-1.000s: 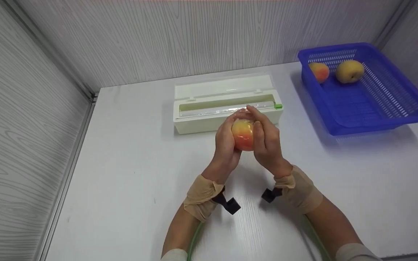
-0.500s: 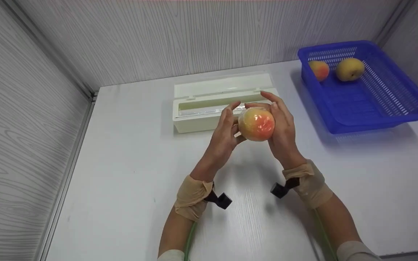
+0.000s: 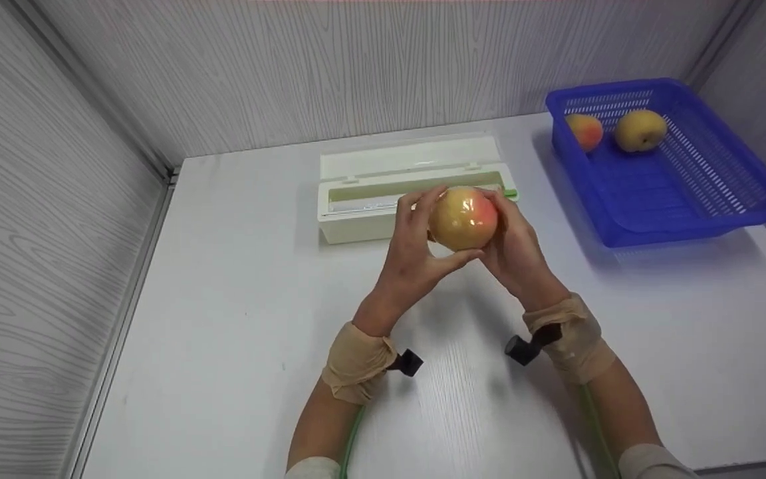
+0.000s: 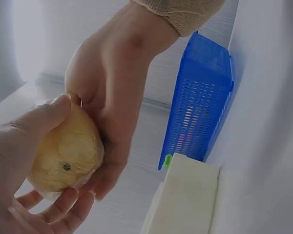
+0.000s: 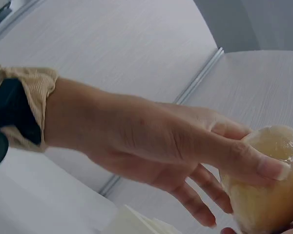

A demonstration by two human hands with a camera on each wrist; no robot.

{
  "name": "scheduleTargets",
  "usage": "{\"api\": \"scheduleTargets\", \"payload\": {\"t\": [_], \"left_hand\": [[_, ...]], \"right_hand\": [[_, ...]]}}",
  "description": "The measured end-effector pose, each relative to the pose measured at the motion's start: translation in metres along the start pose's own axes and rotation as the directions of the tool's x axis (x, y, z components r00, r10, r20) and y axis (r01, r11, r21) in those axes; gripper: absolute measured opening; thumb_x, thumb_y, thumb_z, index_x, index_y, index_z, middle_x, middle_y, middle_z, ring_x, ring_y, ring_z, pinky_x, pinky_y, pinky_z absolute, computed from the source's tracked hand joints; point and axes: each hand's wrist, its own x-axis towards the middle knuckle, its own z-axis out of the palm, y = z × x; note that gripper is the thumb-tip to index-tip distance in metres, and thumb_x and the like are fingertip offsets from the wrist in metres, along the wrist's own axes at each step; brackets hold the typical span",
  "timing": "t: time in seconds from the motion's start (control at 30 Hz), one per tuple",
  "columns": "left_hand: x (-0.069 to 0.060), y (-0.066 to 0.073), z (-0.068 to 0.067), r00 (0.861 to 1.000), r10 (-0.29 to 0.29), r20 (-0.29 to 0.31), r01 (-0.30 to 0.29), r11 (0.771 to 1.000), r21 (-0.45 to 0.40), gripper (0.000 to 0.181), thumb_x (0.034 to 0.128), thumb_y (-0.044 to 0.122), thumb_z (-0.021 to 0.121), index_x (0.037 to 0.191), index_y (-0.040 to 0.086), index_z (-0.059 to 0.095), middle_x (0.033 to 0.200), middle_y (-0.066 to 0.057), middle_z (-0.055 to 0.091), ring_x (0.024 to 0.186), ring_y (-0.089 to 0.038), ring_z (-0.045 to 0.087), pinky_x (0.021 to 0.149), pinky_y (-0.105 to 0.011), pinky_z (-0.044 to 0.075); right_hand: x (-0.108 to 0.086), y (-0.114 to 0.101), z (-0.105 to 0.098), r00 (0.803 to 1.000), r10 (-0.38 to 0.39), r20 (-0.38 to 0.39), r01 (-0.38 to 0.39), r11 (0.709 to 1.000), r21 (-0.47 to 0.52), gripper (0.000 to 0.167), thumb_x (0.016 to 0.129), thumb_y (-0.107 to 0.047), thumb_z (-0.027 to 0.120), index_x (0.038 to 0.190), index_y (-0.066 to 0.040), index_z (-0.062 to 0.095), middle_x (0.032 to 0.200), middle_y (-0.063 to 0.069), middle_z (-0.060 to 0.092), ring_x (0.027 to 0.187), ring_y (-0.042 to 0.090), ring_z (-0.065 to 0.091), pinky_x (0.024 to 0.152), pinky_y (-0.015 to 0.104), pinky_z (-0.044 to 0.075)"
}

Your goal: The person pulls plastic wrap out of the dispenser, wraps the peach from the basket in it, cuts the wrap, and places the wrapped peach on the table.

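Observation:
A round yellow-and-red fruit point(image 3: 463, 223), wrapped tightly in glossy clear film, is held up above the table between both hands. My left hand point(image 3: 413, 259) grips it from the left, with the thumb beneath and the fingers around its far side. From the right, my right hand point(image 3: 519, 256) holds the same fruit; its thumb lies across it in the right wrist view. A dark spot marks the fruit point(image 4: 63, 151) in the left wrist view. Just behind the hands stands an open white cling film box point(image 3: 356, 229), with a film roll point(image 3: 363, 204) inside.
A blue plastic basket point(image 3: 649, 229) stands at the back right. Inside it lie a yellow fruit point(image 3: 641, 131) and a yellow-red fruit point(image 3: 586, 133). Behind the white table point(image 3: 237, 332) rises a wood-grain panel point(image 3: 356, 73), with another along the left.
The hands parted somewhat and the fruit was turned, its yellow side now facing the head camera. It has moved slightly up and right from between the cupped palms. Box and basket stay put.

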Motion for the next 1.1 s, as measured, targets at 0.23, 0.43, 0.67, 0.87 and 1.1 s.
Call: {"api": "scheduleTargets", "payload": {"t": [0.23, 0.43, 0.67, 0.87, 1.1], "left_hand": [[0.000, -0.008, -0.015, 0.993, -0.061, 0.105, 0.067, 0.996, -0.054, 0.085, 0.0781, 0.040, 0.083, 0.145, 0.007, 0.043, 0.134, -0.008, 0.054, 0.105, -0.015, 0.055, 0.082, -0.024, 0.053], [0.000, -0.013, -0.021, 0.980, -0.104, 0.169, 0.127, 0.983, -0.130, 0.084, 0.0803, 0.037, 0.081, 0.147, 0.008, 0.039, 0.133, -0.010, 0.057, 0.107, -0.018, 0.060, 0.085, -0.032, 0.055], [-0.003, -0.014, -0.020, 0.970, -0.084, 0.228, 0.094, 0.995, -0.033, 0.096, 0.0766, 0.047, 0.082, 0.152, 0.017, 0.031, 0.139, -0.008, 0.041, 0.104, -0.015, 0.056, 0.084, -0.027, 0.053], [-0.007, -0.017, -0.018, 0.921, -0.163, 0.353, 0.134, 0.985, 0.105, 0.089, 0.0772, 0.043, 0.083, 0.147, 0.019, 0.034, 0.135, -0.008, 0.039, 0.116, -0.018, 0.054, 0.098, -0.032, 0.050], [-0.009, -0.025, -0.018, 0.827, -0.230, 0.513, 0.155, 0.970, 0.185, 0.078, 0.0779, 0.035, 0.082, 0.140, 0.009, 0.042, 0.131, -0.005, 0.054, 0.110, -0.018, 0.054, 0.095, -0.034, 0.050]], "right_hand": [[-0.002, -0.005, -0.002, 0.993, -0.063, 0.097, 0.094, 0.930, -0.355, 0.039, 0.106, -0.027, 0.040, 0.137, -0.005, 0.045, 0.132, 0.008, 0.048, 0.115, 0.020, 0.051, 0.098, 0.027, 0.047], [-0.004, -0.009, -0.008, 0.993, -0.023, 0.114, 0.078, 0.855, -0.512, 0.038, 0.105, -0.026, 0.045, 0.138, -0.007, 0.046, 0.135, 0.009, 0.049, 0.112, 0.021, 0.054, 0.094, 0.025, 0.050], [-0.003, -0.007, -0.013, 0.998, 0.025, 0.054, 0.010, 0.820, -0.573, 0.039, 0.104, -0.028, 0.047, 0.138, -0.009, 0.045, 0.133, 0.007, 0.050, 0.113, 0.020, 0.055, 0.093, 0.026, 0.053], [-0.001, -0.004, -0.019, 0.993, 0.072, 0.097, 0.034, 0.605, -0.795, 0.044, 0.102, -0.039, 0.052, 0.135, -0.011, 0.046, 0.128, 0.013, 0.053, 0.107, 0.028, 0.059, 0.087, 0.034, 0.053], [0.003, 0.005, -0.027, 0.972, 0.142, 0.185, 0.129, 0.335, -0.933, 0.046, 0.099, -0.043, 0.056, 0.130, -0.009, 0.053, 0.120, 0.015, 0.061, 0.101, 0.031, 0.061, 0.078, 0.037, 0.054]]}}
